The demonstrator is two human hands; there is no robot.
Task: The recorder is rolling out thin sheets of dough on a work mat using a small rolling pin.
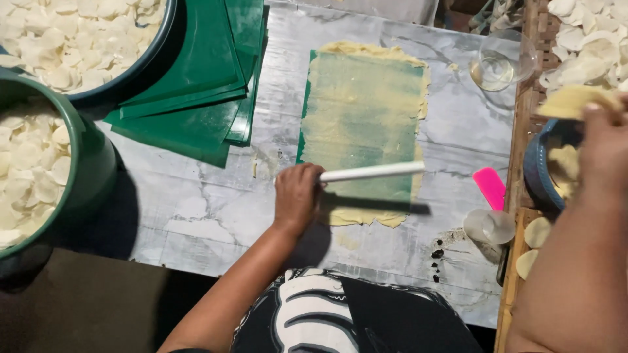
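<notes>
While the person is leaning over the near edge of the desk (pixel 196 222), the left hand (pixel 297 196) is curling closed around one end of a white rod (pixel 373 172), fingers wrapped tight on it. The rod is lying across the near part of a green sheet (pixel 360 117) spread with a thin pale dough, its long axis running sideways, left to right, and pointing away from that hand toward the sheet's right edge; the sheet's own long axis is running away from the person. The left hand is sitting just at the sheet's left border, far nearer to it than the other one. The right hand (pixel 605 147) is hovering well apart at the right, pinching a pale flat piece of dough (pixel 572 99) over a blue bowl (pixel 538 167). Between them a pink scraper (pixel 490 187) is lying on the desk. Farther off, a stack of green sheets (pixel 196 78) and two bowls of white slices (pixel 39 157) are sitting at the left.
</notes>
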